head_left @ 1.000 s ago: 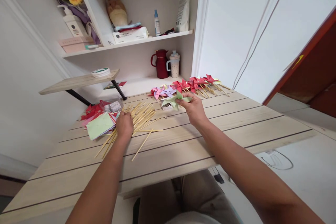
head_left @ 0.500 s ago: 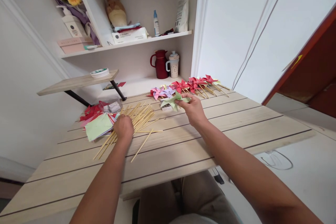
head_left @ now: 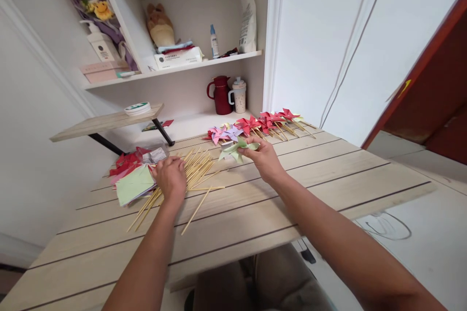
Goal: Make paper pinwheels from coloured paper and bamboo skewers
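"What's in your right hand (head_left: 263, 158)?"

"A pale green paper pinwheel (head_left: 237, 151), pinched between thumb and fingers. It juts out at that hand's nine o'clock, above the table (head_left: 255, 214)."

"And your left hand (head_left: 170, 177)?"

"It lies over the heap of wooden sticks (head_left: 199, 170), fingers loosely bent. I can't tell whether I have hold of one. Most of the heap fans out at its two to three o'clock, with some ends showing at seven. One loose stick (head_left: 196, 211) slants at five."

"Anything else close by?"

"Coloured paper sheets (head_left: 133, 184) at my left hand's nine o'clock, pale green on top. Mounted pinwheels (head_left: 250, 125), lilac then red, run from my right hand's ten o'clock round to one. Beyond them, at eleven, a dark red jug (head_left: 221, 95) stands beside a lidded cup (head_left: 239, 95)."
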Demonstrator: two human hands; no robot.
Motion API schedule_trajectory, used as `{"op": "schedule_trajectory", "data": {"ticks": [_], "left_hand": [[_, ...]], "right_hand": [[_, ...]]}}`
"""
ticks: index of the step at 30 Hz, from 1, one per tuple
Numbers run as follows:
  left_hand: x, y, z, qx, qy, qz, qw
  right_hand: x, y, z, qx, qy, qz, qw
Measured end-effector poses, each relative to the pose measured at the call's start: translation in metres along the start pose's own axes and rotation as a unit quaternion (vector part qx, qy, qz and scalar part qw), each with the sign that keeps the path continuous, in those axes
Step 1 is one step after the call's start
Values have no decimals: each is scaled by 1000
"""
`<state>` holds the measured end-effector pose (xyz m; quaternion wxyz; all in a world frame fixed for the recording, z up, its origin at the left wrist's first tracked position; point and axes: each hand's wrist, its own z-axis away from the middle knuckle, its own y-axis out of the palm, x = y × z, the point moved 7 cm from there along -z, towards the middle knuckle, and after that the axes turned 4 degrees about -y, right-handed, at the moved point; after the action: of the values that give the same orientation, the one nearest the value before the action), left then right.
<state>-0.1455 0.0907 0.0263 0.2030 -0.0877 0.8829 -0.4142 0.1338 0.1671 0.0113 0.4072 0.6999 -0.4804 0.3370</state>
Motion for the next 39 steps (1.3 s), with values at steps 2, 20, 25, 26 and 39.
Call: {"op": "schedule_trajectory", "data": {"ticks": [2,20,25,26,39], "left_hand": [[-7,-7,-1,-21,-30,91,995],[-45,-15,57,24,-98,563,820],[-57,-12,62,76,-82,599,793],[-59,-10,64,90,-86,608,784],[-85,-13,77,174,-56,663,726]], "right_hand": [[2,2,1,3,-2,0,1000],[77,20,29,92,-289,116,946],[82,29,36,127,-335,100,928],[83,31,38,135,-347,96,923],[86,33,43,145,-394,89,903]]}}
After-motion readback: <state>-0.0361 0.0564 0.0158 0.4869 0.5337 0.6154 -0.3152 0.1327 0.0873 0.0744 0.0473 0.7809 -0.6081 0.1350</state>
